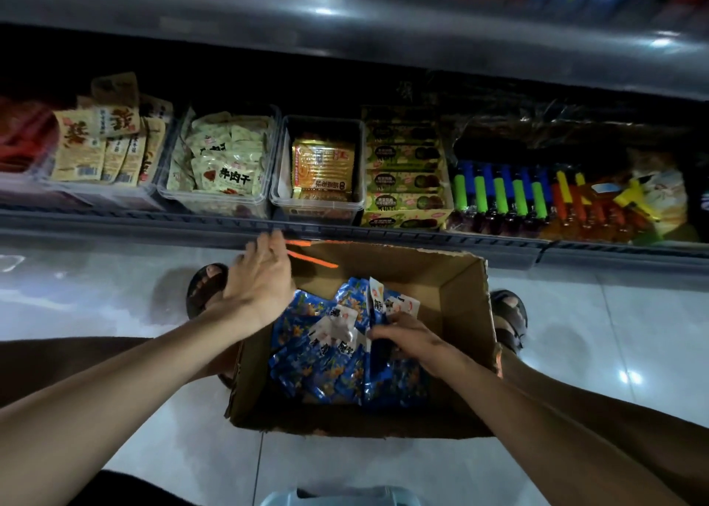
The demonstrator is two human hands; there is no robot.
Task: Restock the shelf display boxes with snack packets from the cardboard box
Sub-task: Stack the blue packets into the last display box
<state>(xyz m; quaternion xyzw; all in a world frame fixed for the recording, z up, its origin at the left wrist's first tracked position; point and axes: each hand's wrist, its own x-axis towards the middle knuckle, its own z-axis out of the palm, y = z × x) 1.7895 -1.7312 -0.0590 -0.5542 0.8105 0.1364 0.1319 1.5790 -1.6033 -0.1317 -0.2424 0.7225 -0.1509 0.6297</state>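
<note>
Inspector: State of the grip?

Examiner: The right hand (406,337) sits inside the cardboard box (464,306), fingers curled round a bunch of blue snack packets (330,356). How many it holds cannot be told. The other packets lie heaped directly under that hand and to its left.

Inspector: The other hand?

Examiner: The left hand (261,279) hovers up and left of the grip, over the box's far corner. Its fingers are loose and hold nothing.

Inspector: Step in hand?

Examiner: Judged as pick-up. Beyond the grip, past the shelf rail (153,223), stand the clear display boxes (318,204). None in view shows blue packets, so the target box is unclear. The next move calls for lifting the bunch clear of the box wall and carrying it forward over the rail.
</note>
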